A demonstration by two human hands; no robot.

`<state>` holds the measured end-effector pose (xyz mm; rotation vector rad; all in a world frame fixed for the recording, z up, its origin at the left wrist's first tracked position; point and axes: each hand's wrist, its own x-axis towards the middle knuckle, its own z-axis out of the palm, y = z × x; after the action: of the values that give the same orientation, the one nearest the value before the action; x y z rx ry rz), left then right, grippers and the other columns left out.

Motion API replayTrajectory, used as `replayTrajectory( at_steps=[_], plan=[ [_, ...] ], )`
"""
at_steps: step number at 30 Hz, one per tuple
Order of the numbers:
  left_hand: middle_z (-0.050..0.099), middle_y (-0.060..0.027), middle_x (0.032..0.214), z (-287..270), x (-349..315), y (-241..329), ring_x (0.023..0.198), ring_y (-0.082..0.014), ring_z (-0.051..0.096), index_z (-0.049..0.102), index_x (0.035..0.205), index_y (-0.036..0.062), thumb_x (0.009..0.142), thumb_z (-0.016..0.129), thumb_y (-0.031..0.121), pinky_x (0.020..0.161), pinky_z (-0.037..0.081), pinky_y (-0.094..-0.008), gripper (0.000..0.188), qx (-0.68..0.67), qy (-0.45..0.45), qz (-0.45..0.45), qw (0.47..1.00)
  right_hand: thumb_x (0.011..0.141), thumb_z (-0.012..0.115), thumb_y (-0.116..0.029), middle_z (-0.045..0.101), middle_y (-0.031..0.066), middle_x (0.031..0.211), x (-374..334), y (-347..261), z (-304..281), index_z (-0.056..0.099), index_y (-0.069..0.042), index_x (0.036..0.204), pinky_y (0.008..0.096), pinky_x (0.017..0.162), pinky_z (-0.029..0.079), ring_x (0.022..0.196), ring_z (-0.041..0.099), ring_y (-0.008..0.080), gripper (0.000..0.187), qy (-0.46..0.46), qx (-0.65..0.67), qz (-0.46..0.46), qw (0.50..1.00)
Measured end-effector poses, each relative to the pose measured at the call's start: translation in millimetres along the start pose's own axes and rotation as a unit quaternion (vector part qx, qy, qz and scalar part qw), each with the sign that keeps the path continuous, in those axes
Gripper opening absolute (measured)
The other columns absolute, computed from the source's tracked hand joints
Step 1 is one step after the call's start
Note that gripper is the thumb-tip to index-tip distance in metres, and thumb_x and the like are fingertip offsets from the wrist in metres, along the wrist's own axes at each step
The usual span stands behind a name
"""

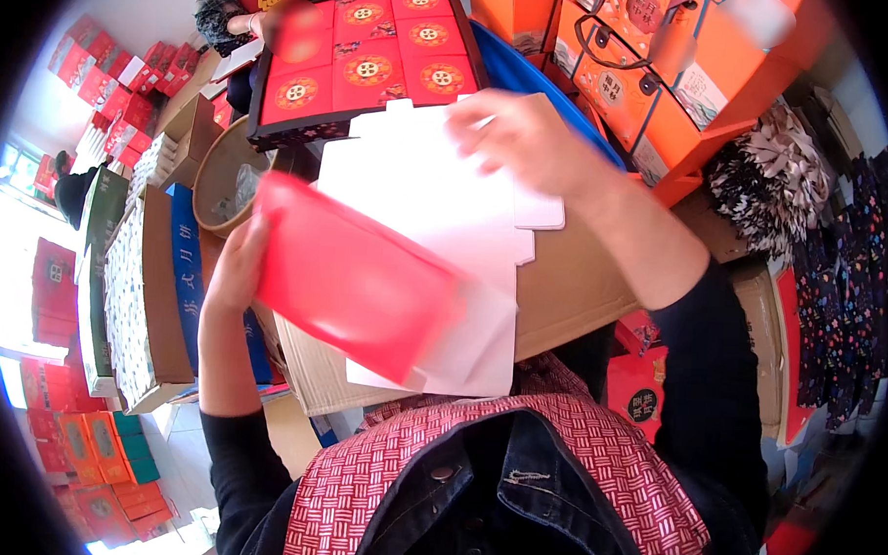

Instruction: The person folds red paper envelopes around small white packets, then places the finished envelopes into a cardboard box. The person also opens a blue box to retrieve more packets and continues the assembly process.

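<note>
My left hand [237, 260] is closed on the left end of a red carton [351, 279], which is tilted and blurred by motion. The carton hangs over a stack of flat white carton blanks [408, 193] with cut tabs along their edges. Above the far right part of those blanks is my right hand [532, 139], smeared by motion. Its fingers look apart, and nothing shows between them. The blanks lie on a brown cardboard surface [571, 292] in front of me.
A black-edged tray of red boxes [368, 67] stands at the far side, with another person's hand [262, 25] beside it. A round bin [218, 177] and long cartons [150, 297] are at left. Orange gift boxes [607, 83] stack up at far right, above dark patterned strips [840, 282].
</note>
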<state>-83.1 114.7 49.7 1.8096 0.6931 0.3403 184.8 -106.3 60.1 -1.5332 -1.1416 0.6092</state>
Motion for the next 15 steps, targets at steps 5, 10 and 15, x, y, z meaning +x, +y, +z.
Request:
replayTrajectory(
  at_steps=[5,10,15],
  plan=[
    [0.051,-0.0111,0.13,-12.3,-52.1,-55.7,0.11,-0.0232,0.056,0.039,0.136,0.0064,0.097,0.039,0.048,0.096,0.045,-0.0358,0.057,-0.303,0.218,-0.033,0.927,0.094,0.053,-0.019,0.062,0.004,0.085,6.1,87.7,-107.7,0.062,0.002,0.1,0.0216,0.067,0.048,0.075,0.059,0.0106,0.023,0.139,-0.06,0.065,0.986],
    [0.054,-0.0099,0.126,16.4,-79.9,-69.5,0.109,-0.0194,0.057,0.044,0.131,0.0013,0.094,0.044,0.049,0.091,0.049,-0.0348,0.06,-0.403,0.283,-0.068,0.868,0.094,0.053,-0.013,0.056,0.0002,0.078,-4.5,61.9,-50.6,0.06,0.001,0.093,0.0207,0.067,0.042,0.074,0.053,0.0078,0.016,0.154,-0.088,0.014,0.984],
    [0.063,-0.0102,0.104,3.6,-84.5,-71.9,0.089,-0.0167,0.063,0.055,0.114,-0.0033,0.091,0.046,0.056,0.08,0.053,-0.0311,0.064,-0.465,0.361,-0.059,0.806,0.093,0.052,-0.008,0.058,0.0038,0.087,6.2,-4.5,20.1,0.059,0.003,0.096,0.0229,0.072,0.049,0.079,0.057,0.0098,0.013,0.015,-0.053,-0.052,0.997]
  ],
)
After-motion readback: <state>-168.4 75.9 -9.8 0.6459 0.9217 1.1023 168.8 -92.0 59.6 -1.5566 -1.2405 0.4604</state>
